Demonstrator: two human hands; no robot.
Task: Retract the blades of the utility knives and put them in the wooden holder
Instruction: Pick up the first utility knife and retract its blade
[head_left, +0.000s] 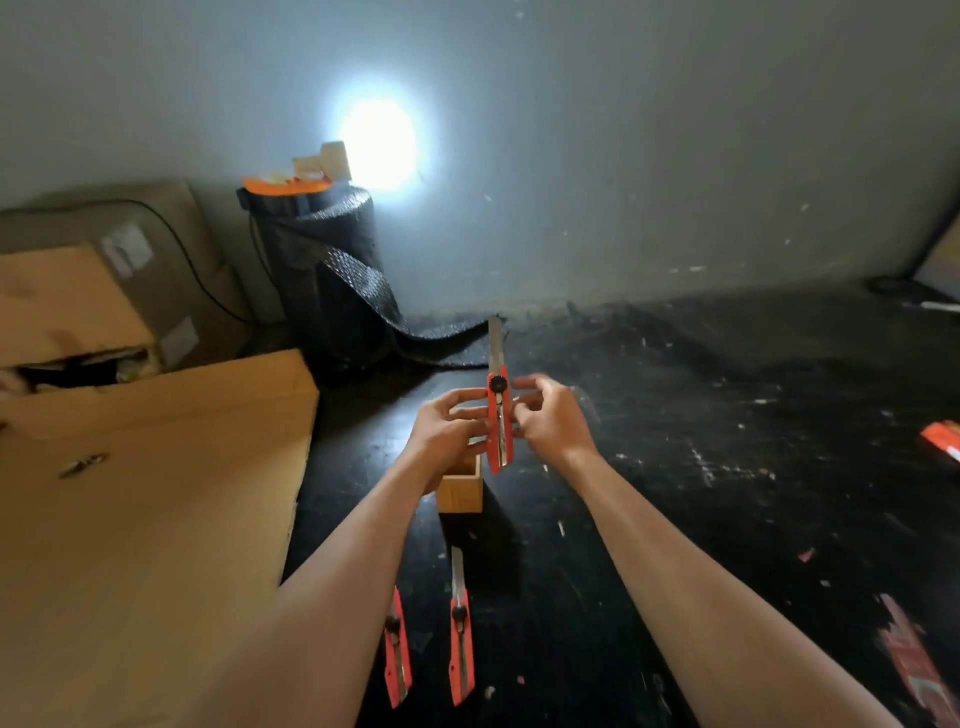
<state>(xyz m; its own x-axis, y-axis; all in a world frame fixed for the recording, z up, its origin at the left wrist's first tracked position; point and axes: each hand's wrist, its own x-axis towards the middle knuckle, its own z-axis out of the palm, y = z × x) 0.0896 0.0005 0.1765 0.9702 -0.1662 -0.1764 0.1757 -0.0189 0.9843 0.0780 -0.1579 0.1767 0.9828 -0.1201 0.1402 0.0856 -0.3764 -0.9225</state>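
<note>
I hold an orange utility knife upright above the wooden holder, its silver blade extended and pointing up. My left hand grips the knife's body from the left. My right hand is beside it on the right, fingers curled near the black knob; contact is blurred. Two more orange utility knives lie on the dark floor near me: one partly hidden by my left forearm, the other with its blade out.
A big cardboard sheet covers the left side, with boxes behind it. A black mesh roll stands against the wall. Orange packaging lies at the right edge, more scraps at lower right.
</note>
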